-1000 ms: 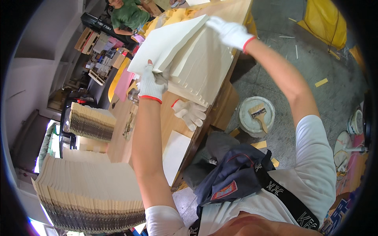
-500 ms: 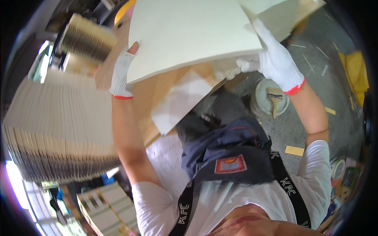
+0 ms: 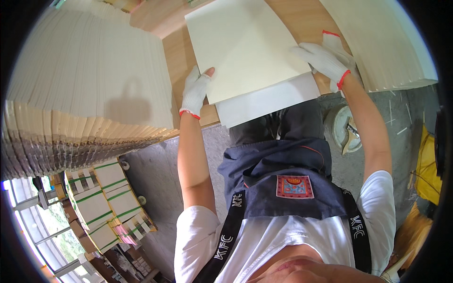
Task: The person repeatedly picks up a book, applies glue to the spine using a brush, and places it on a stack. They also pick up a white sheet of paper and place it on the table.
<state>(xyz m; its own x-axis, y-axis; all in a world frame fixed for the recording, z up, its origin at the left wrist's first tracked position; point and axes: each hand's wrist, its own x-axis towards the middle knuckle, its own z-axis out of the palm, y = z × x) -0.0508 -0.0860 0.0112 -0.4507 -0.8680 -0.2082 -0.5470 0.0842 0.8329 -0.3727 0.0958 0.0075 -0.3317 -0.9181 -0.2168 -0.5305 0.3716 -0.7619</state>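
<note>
A thick stack of cream paper sheets point(image 3: 245, 52) lies in front of me on a wooden table, over a white sheet point(image 3: 269, 104) that sticks out along the near side. My left hand point(image 3: 194, 92), in a white glove with a bare thumb, grips the left edge, thumb on top. At the right edge is my right hand point(image 3: 323, 62), also gloved, closed on the stack's side with its fingers reaching over the top; its fingertips are slightly blurred. A loose white glove point(image 3: 336, 46) with a red cuff lies just beyond it.
Tall paper stacks stand left point(image 3: 94, 70) and right point(image 3: 382, 42) on the wooden table point(image 3: 177, 52). Below its right edge, a bucket point(image 3: 339, 127) with a paintbrush point(image 3: 351, 137) sits on the grey floor. Strapped bundles point(image 3: 106, 198) stand at lower left.
My hands have brought the paper stack down and nearer the table, where it now lies over the white sheet. The view has turned, bringing the right-hand stack and loose glove into sight.
</note>
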